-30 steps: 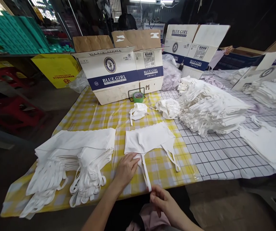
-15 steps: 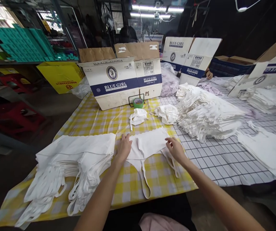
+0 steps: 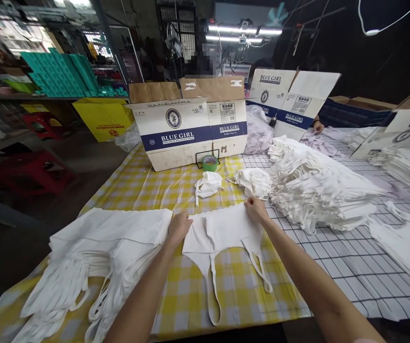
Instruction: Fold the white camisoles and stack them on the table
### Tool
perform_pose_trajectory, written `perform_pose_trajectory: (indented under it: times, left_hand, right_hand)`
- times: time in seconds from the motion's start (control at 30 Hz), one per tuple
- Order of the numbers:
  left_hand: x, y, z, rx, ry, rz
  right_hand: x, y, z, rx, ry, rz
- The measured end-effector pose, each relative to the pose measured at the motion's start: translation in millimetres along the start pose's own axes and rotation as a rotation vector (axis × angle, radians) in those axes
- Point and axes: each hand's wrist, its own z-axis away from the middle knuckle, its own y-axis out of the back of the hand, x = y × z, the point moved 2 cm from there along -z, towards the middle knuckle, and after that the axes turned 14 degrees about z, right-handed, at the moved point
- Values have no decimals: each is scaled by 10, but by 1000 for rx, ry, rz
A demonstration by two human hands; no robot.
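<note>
A white camisole top (image 3: pixel 222 228) lies flat on the yellow checked cloth, its thin straps pointing towards me. My left hand (image 3: pixel 179 226) is closed on its far left corner. At the far right corner, the fingers of my right hand (image 3: pixel 256 209) pinch the hem. To the left is a thick stack of white camisole tops (image 3: pixel 115 224), straps hanging towards the near edge. Beyond the single top sit a small crumpled white piece (image 3: pixel 208 185) and a bunched white garment (image 3: pixel 253 182), the latter just behind my right hand.
A large heap of white garments (image 3: pixel 322 186) covers part of the grid-patterned cloth (image 3: pixel 315 267). Green tape (image 3: pixel 210 163) stands before a printed carton (image 3: pixel 190 133). More cartons (image 3: pixel 294 100) are behind. Another person's hand (image 3: pixel 318 127) shows at the back right.
Both hands have closed on the far corners of the camisole, where fingers were looser before. The top lies straighter and slightly nearer me. The camera view has tilted up a little.
</note>
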Motion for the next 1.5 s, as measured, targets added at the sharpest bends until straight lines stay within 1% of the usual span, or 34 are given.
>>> perform_pose_trajectory:
  times: [0.1, 0.17, 0.27, 0.33, 0.4, 0.5, 0.57, 0.63, 0.7, 0.8, 0.83, 0.9, 1.0, 1.07, 1.13, 1.2, 1.27, 1.37, 1.43, 1.5]
  left_hand:
    - [7, 8, -25, 68, 13, 43]
    - [39, 15, -33, 119, 2, 87]
    - [117, 58, -35, 186, -31, 184]
    - [187, 138, -37, 217, -60, 260]
    - [280, 283, -40, 246, -98, 333]
    - [491, 613, -36, 290, -174, 449]
    - [685, 883, -21, 318, -275, 602]
    - [908, 1166, 2, 341, -413, 740]
    - [1134, 1438, 24, 359, -537, 791]
    - [1435, 1790, 44, 363, -648, 843]
    - [1520, 1886, 49, 353, -666, 891]
    - [1663, 2035, 60, 296, -664, 1024]
    - [1790, 2150, 93, 203, -595, 1194]
    - [1805, 2179, 141, 197, -579, 1209]
    - [1764, 2190, 220, 213, -593, 1183]
    - [1686, 2197, 345, 214, -597, 1147]
    - [1594, 2216, 533, 190, -589, 1133]
    - [1474, 2269, 913, 86, -537, 1146]
    - [1394, 2290, 1170, -23, -453, 1148]
    - [1279, 2255, 1361, -125, -350, 1134]
  right_hand:
    - [66, 8, -16, 77, -35, -53]
    - [66, 22, -9, 117, -50, -90]
    - [-7, 94, 14, 169, -38, -160]
    - [-88, 218, 31, 202, -3, -215]
    - [-179, 422, 48, 235, 48, -269]
    - [-321, 865, 70, 289, 136, -357]
    - [-431, 1214, 81, 335, 218, -450]
    - [-558, 1567, 84, 380, 312, -548]
    - [-695, 1899, 72, 433, 390, -612]
    - [-891, 2316, 30, 485, 475, -648]
    - [-948, 2425, 12, 479, 493, -655]
    - [-1037, 2597, -20, 446, 512, -686]
    - [-1111, 2752, -27, 423, 510, -757]
    - [-1130, 2802, 17, 423, 504, -782]
    - [-1135, 2826, 115, 412, 503, -790]
    - [-1129, 2841, 272, 362, 513, -782]
    - [-1105, 2865, 478, 272, 521, -751]
    - [-999, 2936, 814, 139, 485, -687]
    - [-878, 2980, 999, 64, 434, -673]
    - [-731, 2959, 1115, -17, 376, -682]
